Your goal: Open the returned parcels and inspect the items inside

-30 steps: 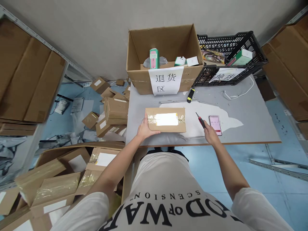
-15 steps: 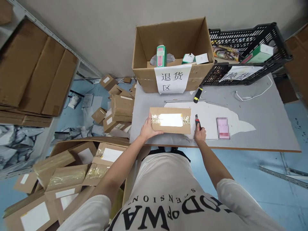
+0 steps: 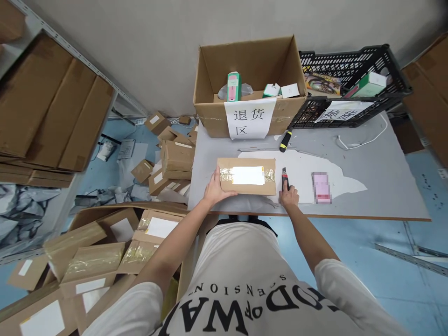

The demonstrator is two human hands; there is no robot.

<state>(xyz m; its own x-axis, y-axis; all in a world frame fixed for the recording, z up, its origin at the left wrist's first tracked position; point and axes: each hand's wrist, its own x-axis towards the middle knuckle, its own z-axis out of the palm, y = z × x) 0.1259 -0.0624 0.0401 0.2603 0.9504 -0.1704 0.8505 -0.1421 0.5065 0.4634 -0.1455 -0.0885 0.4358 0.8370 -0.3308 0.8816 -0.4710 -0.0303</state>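
Note:
A taped brown cardboard box (image 3: 226, 187) with a white label lies flat on the grey table. My left hand (image 3: 216, 190) grips its left end, thumb along the near side and fingers behind the edge. To the right of the box, my right hand (image 3: 289, 196) is closed around a red and black utility knife (image 3: 285, 177) that points away from me. Just beyond it lies a second, black and yellow cutter (image 3: 285, 141). A pink card-like item (image 3: 321, 188), partly blurred, rests farther right on a torn white patch of the tabletop.
At the table's back stands an open carton (image 3: 210, 114) with a paper sign and small green boxes inside. Beside it is a black plastic crate (image 3: 353, 121); a white cable (image 3: 364, 145) lies in front. Parcels (image 3: 94, 261) fill a large box at my left, with more on the floor.
My right hand has shifted slightly left with the utility knife, toward the box. The left hand keeps its hold on the box. The camera view has moved a little.

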